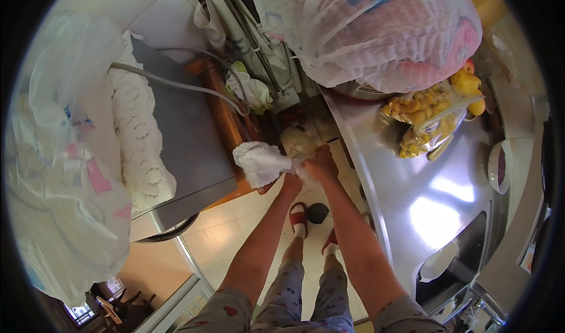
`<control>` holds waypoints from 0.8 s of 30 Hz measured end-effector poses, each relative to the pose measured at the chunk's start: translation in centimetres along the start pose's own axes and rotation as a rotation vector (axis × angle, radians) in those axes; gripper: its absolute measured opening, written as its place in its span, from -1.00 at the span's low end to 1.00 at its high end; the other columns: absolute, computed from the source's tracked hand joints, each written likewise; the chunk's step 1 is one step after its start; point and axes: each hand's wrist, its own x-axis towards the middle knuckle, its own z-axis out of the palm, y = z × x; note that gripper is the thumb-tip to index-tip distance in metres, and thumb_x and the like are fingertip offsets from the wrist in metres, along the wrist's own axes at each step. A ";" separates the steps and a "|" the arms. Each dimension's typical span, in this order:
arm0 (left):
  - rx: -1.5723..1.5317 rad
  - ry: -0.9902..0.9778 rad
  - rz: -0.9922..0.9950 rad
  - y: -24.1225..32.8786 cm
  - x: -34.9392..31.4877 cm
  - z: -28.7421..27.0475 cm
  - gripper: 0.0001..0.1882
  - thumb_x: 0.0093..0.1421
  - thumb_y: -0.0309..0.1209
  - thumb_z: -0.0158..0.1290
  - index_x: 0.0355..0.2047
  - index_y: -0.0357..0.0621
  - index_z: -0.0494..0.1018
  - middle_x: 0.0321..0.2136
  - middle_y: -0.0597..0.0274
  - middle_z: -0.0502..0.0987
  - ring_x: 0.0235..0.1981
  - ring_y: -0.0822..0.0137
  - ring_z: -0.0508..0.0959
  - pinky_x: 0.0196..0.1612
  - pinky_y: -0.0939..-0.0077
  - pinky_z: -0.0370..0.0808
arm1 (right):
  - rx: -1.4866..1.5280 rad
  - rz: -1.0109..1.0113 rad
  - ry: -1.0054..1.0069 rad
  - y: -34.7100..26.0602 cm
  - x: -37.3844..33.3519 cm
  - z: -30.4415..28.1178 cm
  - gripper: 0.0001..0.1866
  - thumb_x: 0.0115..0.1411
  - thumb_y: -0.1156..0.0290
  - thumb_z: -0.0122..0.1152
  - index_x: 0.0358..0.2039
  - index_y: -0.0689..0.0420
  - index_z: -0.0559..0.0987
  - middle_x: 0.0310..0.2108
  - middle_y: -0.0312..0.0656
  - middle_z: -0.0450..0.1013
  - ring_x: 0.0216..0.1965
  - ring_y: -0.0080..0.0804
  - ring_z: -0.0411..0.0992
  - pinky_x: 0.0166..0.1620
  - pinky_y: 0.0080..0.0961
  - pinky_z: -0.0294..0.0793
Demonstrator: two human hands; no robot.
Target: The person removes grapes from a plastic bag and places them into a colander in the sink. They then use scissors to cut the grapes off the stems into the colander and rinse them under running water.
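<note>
Beside a steel worktop, above pale floor tiles, holds a plastic bag in the right hand's grip, pointing it lengthwise forward; cannot tell the left hand's grip, beside white cloth.

Home kitchen — steel counter at right, sink at lower right, fruit at upper right; domestic use indicated by slippers below centre.

Left of the counter, your left hand is at a white cloth while your right hand grips a plastic bag; on the counter sits bagged yellow food.
</note>
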 end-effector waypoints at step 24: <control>-0.451 0.370 -0.342 3.9 -2.3 1.8 -0.54 0.41 -0.23 -0.17 0.20 -0.27 0.20 0.04 -0.05 0.40 -0.11 0.14 0.54 -0.21 0.31 0.59 | 0.235 -0.562 0.333 5.6 -1.8 5.8 -0.30 0.16 0.30 0.25 0.30 -0.03 0.21 0.06 -0.07 0.34 0.08 -0.02 0.39 0.02 -0.13 0.46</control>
